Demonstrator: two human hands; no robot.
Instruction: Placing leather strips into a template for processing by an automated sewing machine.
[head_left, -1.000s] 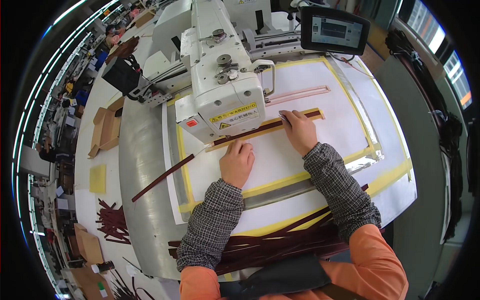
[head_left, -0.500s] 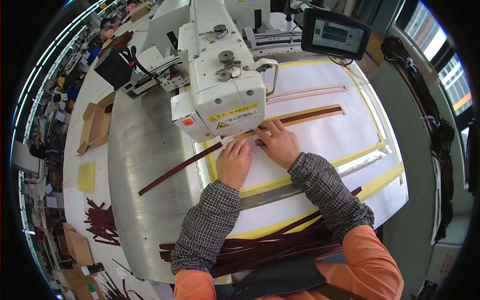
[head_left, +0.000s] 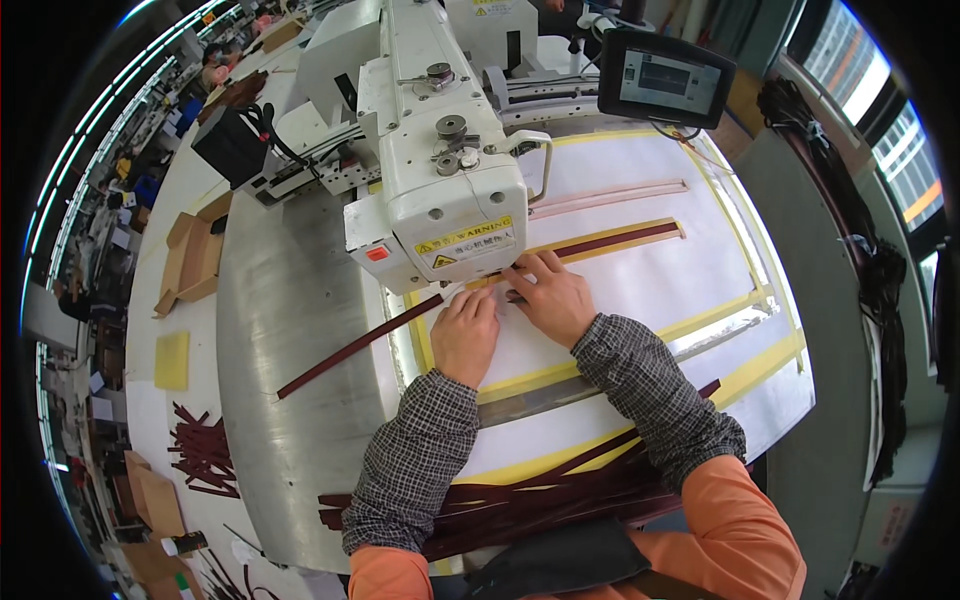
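Both hands work just below the head of a white sewing machine point(head_left: 455, 215). My left hand point(head_left: 464, 338) rests low on the white template sheet point(head_left: 640, 300), fingers bent and pressed together; what lies under its fingertips is hidden. My right hand point(head_left: 556, 300) is closed, its index fingertip at the end of a dark red strip point(head_left: 620, 238) lying in a yellow-edged slot. A small dark object point(head_left: 515, 297), too small to name, shows in its curled fingers. Another dark red strip point(head_left: 360, 346) slants across the metal table, its upper end close to my left fingertips.
A bundle of dark red strips point(head_left: 560, 510) lies along the near edge below my forearms. At the left are more cut strips point(head_left: 203, 448), a yellow pad point(head_left: 172, 360) and an open cardboard box point(head_left: 190, 255). A screen point(head_left: 665, 78) stands at the back right.
The view has tilted slightly. Both hands stay almost in place by the machine head, with only small finger shifts; the slanting strip lies as before.
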